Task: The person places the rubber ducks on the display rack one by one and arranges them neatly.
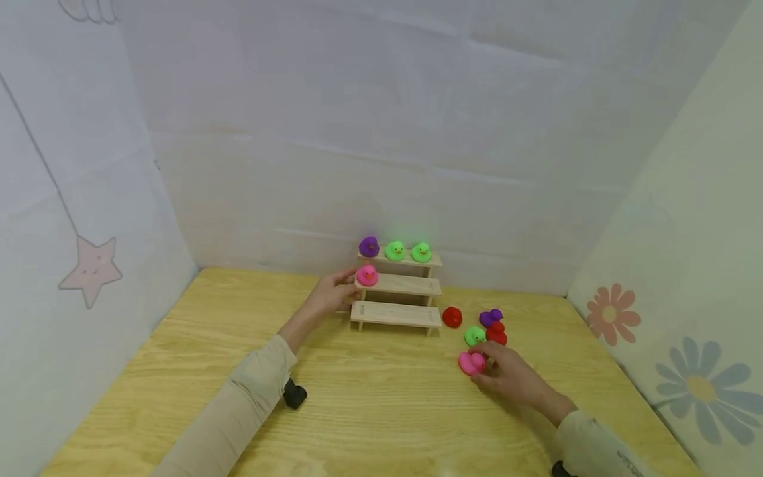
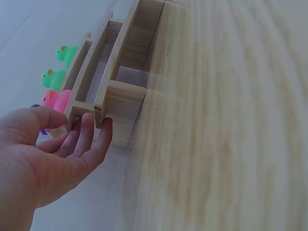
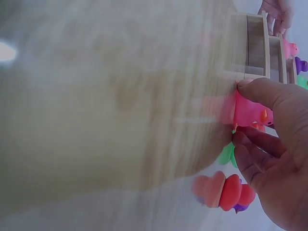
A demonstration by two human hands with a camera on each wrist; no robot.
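A small three-tier wooden shelf (image 1: 396, 313) stands on the table, and my left hand (image 1: 326, 296) grips its left end. In the left wrist view the thumb lies by a pink duck (image 2: 58, 100) on the middle tier, with curled fingers (image 2: 85, 132) against the tier ends. The top tier bears a purple duck (image 1: 369, 247) and two green ducks (image 1: 395, 250). My right hand (image 1: 514, 376) holds another pink rubber duck (image 1: 471, 363) between thumb and fingers, low at the table, right of the shelf. Its fingers partly hide the ducks behind it in the right wrist view.
Beyond the right hand sit a green duck (image 1: 474, 336), a red duck (image 1: 497, 334) and a purple duck (image 1: 491, 317), close together. Another red duck (image 1: 452, 317) is beside the shelf's right end. White cloth walls (image 1: 381, 165) border the wooden table (image 1: 381, 411).
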